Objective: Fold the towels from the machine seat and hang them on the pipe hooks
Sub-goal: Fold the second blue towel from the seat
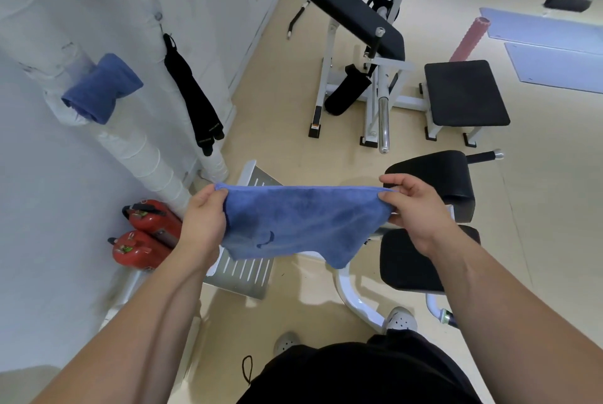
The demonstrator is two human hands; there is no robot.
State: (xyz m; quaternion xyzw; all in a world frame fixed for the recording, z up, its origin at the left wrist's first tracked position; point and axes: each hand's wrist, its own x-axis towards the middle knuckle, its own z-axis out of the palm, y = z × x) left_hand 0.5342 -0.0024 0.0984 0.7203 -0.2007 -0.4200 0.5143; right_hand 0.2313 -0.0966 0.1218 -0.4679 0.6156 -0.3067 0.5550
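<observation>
The head view showed a gym room with a beige floor, weight machines and a white wall pipe carrying a folded towel and a black towel. Their hooks were hard to make out. In front of the black machine seat, the left hand and right hand pinched, fingers curled, the top corners of a blue towel. It was stretched wide, its lower edge sagging unevenly.

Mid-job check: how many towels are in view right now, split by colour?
Blue: 2, the blue cloth towel pinched between the left hand and right hand, and the folded blue towel on the white wrapped pipe
Black: 1, the long black towel hanging near the wall
Total: 3
</observation>
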